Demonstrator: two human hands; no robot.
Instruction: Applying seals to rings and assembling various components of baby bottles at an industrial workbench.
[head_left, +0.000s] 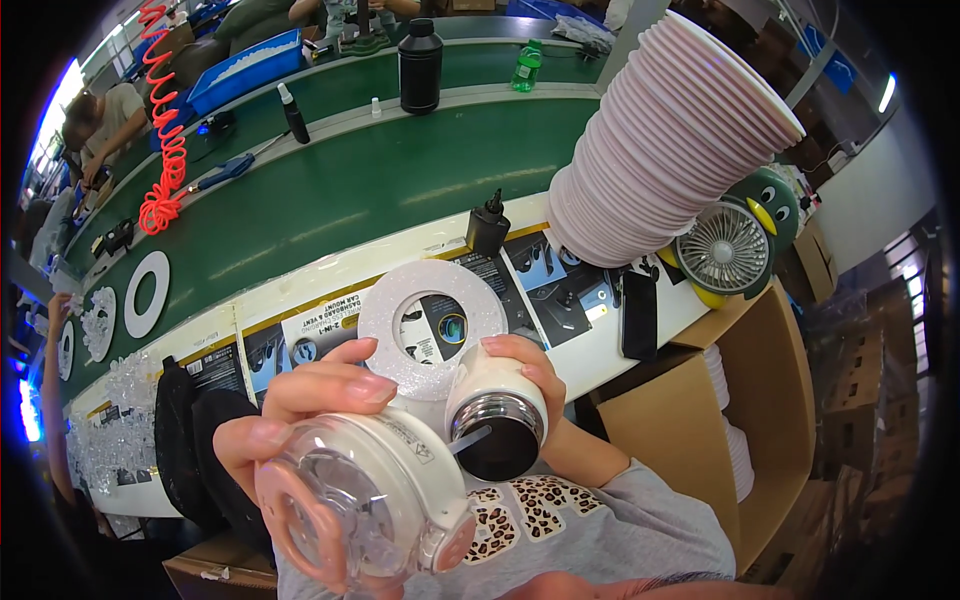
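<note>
My left hand (315,400) is closed around a white bottle lid (420,460) with a clear dome and a pink carrying loop. A thin straw (470,440) runs from the lid toward the open mouth of a white bottle (490,378). My right hand (532,362) grips that bottle, its steel-rimmed mouth tilted toward me. The inside looks dark, and I cannot tell how far the straw goes in. Just beyond the bottle, a speckled white ring (378,325) lies on the printed cardboard covering the bench.
A tall leaning stack of pale rings (650,140) stands at right, beside a small fan (725,250) and a dark phone (638,315). An open carton (680,440) sits below. A black dropper bottle (488,228), green conveyor (400,165) and clear plastic parts (115,430) surround the bench.
</note>
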